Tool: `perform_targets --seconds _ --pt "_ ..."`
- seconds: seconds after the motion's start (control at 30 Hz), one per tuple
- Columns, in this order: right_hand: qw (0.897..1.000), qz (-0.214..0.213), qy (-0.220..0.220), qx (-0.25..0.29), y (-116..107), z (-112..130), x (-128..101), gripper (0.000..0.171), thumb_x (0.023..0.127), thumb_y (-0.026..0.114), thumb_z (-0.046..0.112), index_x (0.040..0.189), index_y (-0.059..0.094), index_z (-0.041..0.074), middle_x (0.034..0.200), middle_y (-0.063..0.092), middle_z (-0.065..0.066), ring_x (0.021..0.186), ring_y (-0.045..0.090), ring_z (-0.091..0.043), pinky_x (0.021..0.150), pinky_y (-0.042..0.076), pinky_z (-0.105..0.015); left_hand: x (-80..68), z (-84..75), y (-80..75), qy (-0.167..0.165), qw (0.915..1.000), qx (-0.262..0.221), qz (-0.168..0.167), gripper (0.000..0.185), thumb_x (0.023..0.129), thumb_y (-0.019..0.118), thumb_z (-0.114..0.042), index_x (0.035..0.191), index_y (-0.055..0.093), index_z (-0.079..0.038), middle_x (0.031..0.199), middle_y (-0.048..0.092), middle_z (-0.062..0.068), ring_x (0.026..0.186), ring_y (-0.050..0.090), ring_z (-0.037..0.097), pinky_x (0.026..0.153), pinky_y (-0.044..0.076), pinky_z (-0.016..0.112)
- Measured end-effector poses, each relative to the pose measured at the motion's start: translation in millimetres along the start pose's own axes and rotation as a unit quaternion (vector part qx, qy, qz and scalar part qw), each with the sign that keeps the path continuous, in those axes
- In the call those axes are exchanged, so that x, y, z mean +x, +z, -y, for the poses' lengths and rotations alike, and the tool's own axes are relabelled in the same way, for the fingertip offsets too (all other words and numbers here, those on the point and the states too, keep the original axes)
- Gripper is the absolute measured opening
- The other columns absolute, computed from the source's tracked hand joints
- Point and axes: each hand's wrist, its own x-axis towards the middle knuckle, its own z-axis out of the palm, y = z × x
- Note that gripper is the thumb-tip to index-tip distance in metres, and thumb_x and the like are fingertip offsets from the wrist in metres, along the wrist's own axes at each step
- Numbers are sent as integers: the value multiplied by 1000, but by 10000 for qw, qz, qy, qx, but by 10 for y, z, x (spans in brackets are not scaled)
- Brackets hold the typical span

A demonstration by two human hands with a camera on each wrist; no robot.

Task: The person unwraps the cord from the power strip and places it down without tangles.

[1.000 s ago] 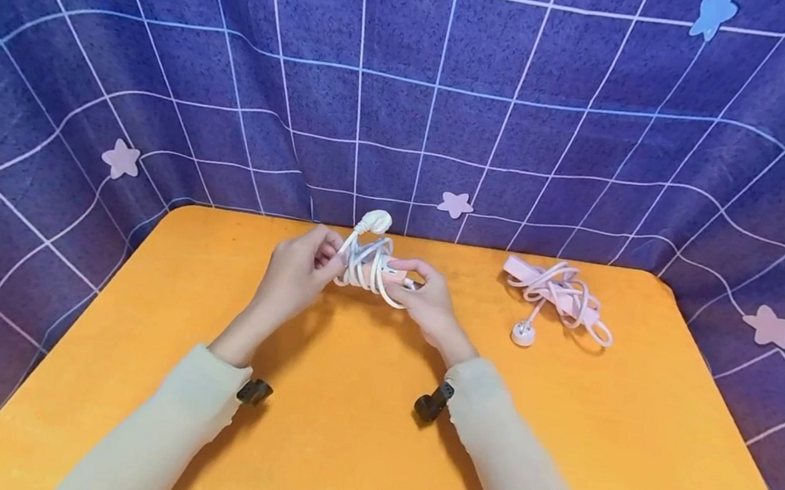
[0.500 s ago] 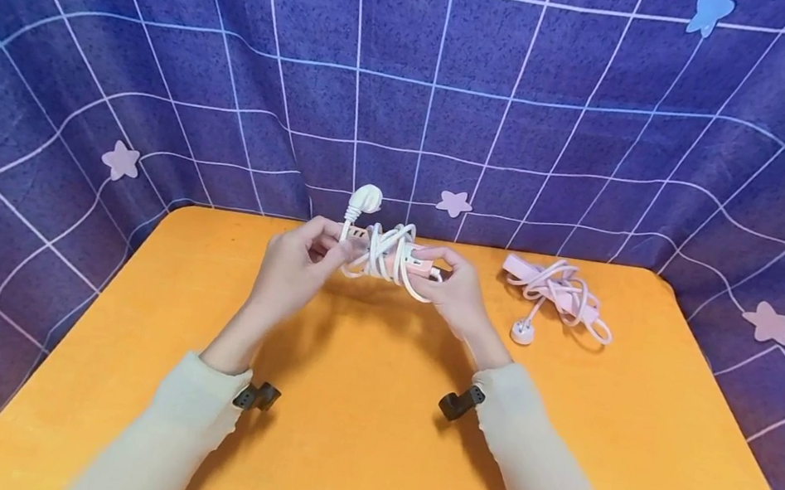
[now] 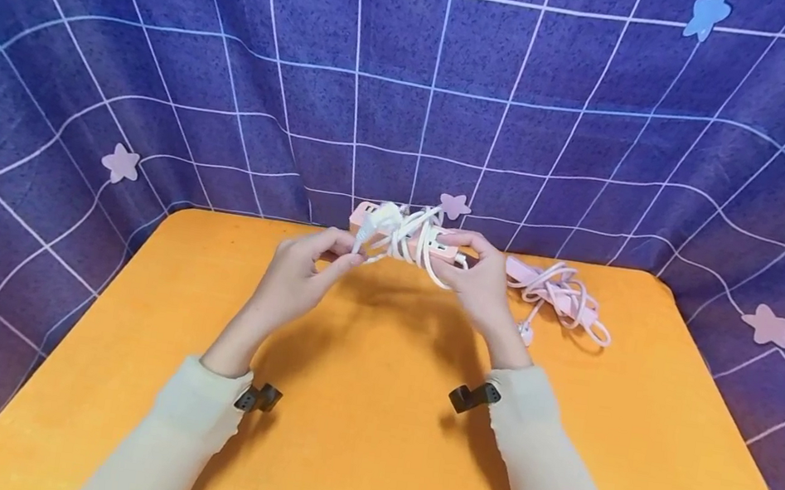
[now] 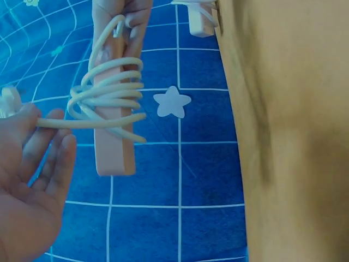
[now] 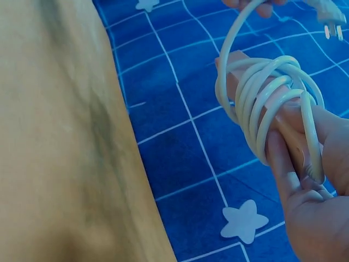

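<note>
My right hand [image 3: 482,289] grips one end of a pink power strip [image 4: 110,155], which is held up above the far part of the table. Several loops of white cord [image 5: 262,98] are wound around the strip's middle. Between thumb and fingers, my left hand [image 3: 293,277] pinches the cord just below its white plug [image 3: 385,217]. That stretch of cord runs from the pinch across to the loops in the left wrist view. Metal prongs show on the plug [image 5: 331,24] at the top right of the right wrist view.
A second pink power strip [image 3: 565,303], wrapped in its own pink cord, lies on the orange table [image 3: 369,409] at the back right. My right hand partly overlaps its round plug [image 3: 526,332]. A blue grid curtain [image 3: 396,112] stands behind the table.
The strip has risen and shifted right with my right hand. The plug rose clear to the left of the loops, then tipped over the strip. My left hand keeps its pinch on the cord.
</note>
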Motion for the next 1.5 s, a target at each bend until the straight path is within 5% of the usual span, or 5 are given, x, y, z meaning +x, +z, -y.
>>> perform_targets --seconds 0.4,0.83,1.07,1.27,1.5 --pt "9995 -173 -111 227 -128 2 -28 34 83 80 -14 115 69 -13 129 69 -18 97 73 -11 81 62 -23 -115 82 89 229 9961 -739 417 13 92 83 -8 103 80 -14 101 77 -4 92 70 9 83 60 25" --pt "9981 -391 -29 465 -158 54 -36 36 82 80 -15 116 69 -12 128 70 -9 86 72 -9 71 61 -22 -201 144 117 62 9746 -1902 1178 23 90 85 -6 110 82 -18 117 76 2 99 74 17 94 60 34" --pt "9973 -514 -144 502 -179 39 -36 34 82 79 -16 115 68 -14 125 70 -7 91 73 -12 75 61 -22 -185 155 248 -149 9855 -1471 834 15 94 83 -10 107 77 -14 98 76 -6 88 71 13 86 60 27" --pt "9957 -651 -206 632 -214 50 -23 34 82 79 -16 114 67 -14 125 71 -7 88 72 -10 74 60 -20 -185 169 275 -161 9838 -1658 662 29 94 81 -2 121 72 -10 123 66 5 93 70 17 91 60 29" --pt "9947 -662 -301 724 -245 72 -25 35 82 78 -17 115 66 -17 124 71 -7 90 72 -11 74 60 -21 -179 212 298 -972 9752 -1876 656 44 90 84 -1 128 63 -10 128 57 10 95 73 19 87 61 28"
